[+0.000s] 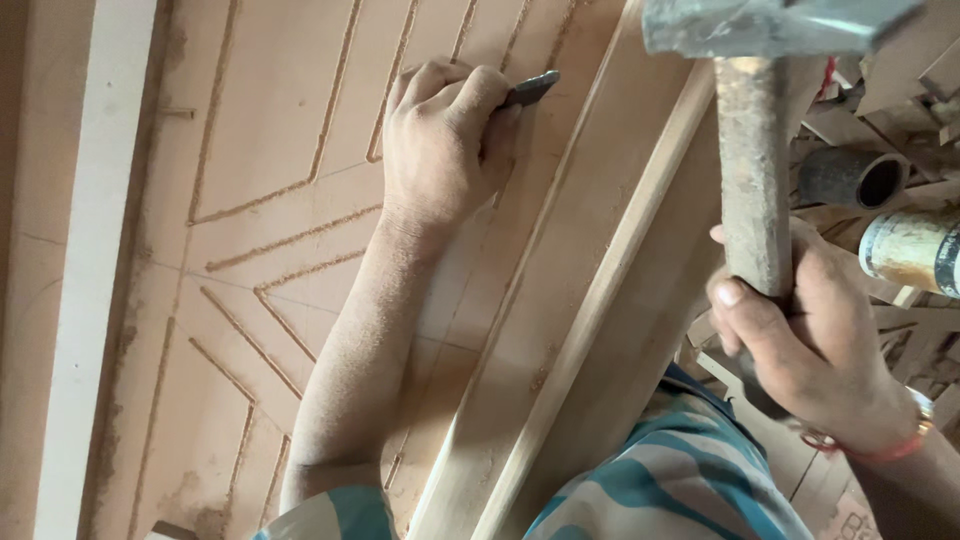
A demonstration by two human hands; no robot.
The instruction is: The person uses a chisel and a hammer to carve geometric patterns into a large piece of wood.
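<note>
Left hand (440, 150) is wrapped in a fist around a chisel (530, 90), on the carved panel (260, 160). Only the chisel's dark metal end shows, poking out of the fist at about 2 o'clock. The rest is buried in the grip, so I can't tell where the cutting edge sits or whether it touches a groove (300, 185).

Right hand (810, 350) is clenched on the hammer handle (755, 180), low on the shaft. The hammer head (770, 25) is up at the top edge of view, raised clear of the wood.

Key relation: the chisel lies at roughly 9 o'clock from the hammer head, well apart, with the light wooden rails (600, 300) running between them. Chisel's long axis runs about 8-to-2 o'clock, close to parallel with the rails and the nearest grooves. The hammer handle runs near vertical in frame, 12-to-6, so the head's striking face isn't lined up with the chisel end as seen here. The exposed chisel end points toward the hammer side, so the hammer hand is the one with reach to it; the left forearm (360, 370) comes in from 6 o'clock and stays on the panel.

Panel is dusted with sawdust along the grooves. At 3 o'clock, past the rails: a dark pipe (850, 178) and a pale cylinder (910, 250) among wood offcuts, away from both hands.
</note>
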